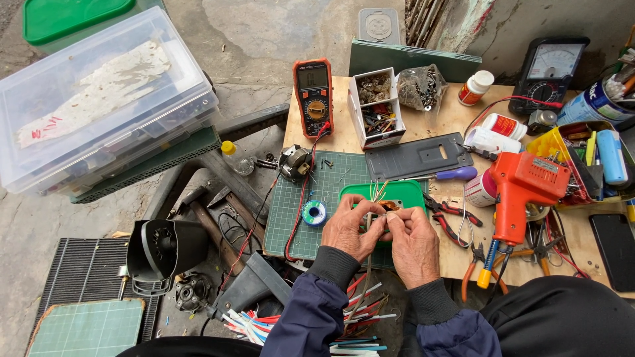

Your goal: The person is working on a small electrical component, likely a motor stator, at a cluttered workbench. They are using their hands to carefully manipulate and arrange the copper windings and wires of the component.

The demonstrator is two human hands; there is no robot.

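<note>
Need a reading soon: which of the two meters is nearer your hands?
The orange digital multimeter, lying left of the white parts box, with leads running toward the green mat. The black analogue meter sits at the far right corner.

Green tray, orange meter, perhaps copper wires

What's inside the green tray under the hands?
Inside the green tray: a bundle of thin wires rising up and a copper-coloured part at the fingertips. The left hand and right hand cover the rest of the tray's inside.
</note>
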